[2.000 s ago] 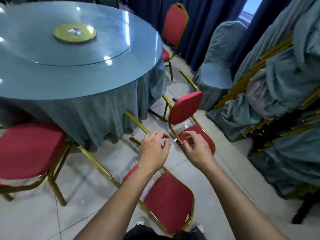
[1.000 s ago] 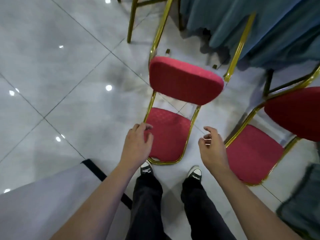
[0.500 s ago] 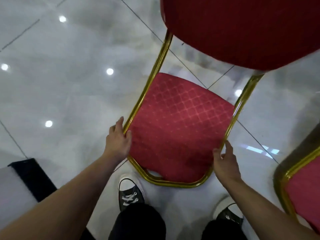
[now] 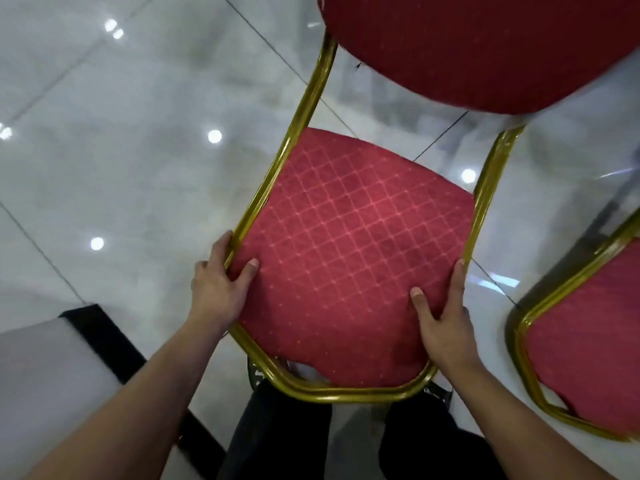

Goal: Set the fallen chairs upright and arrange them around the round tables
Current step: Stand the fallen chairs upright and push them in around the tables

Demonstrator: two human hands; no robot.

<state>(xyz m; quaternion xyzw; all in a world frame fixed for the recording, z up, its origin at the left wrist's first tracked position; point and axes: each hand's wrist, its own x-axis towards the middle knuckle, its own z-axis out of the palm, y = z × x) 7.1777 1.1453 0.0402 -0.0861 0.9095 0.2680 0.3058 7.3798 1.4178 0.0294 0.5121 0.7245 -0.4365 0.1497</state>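
Observation:
A fallen chair [image 4: 349, 244] with red padding and a gold metal frame lies on its back on the floor right in front of me. Its patterned red backrest pad faces up, and its red seat [image 4: 485, 46] rises at the top of the view. My left hand [image 4: 221, 289] grips the left side of the backrest frame, thumb on the pad. My right hand [image 4: 443, 320] grips the right side, thumb on the pad and fingers around the gold tube.
A second red and gold chair [image 4: 585, 344] lies close on the right. A white surface with a black edge [image 4: 52, 368] sits at the lower left. Glossy grey floor tiles [image 4: 121, 150] spread to the left. My legs and shoes stand just behind the backrest.
I have bent lower over the chair. Both hands closed onto the sides of the backrest frame, thumbs now on the pad, where half a second ago they only touched its edges.

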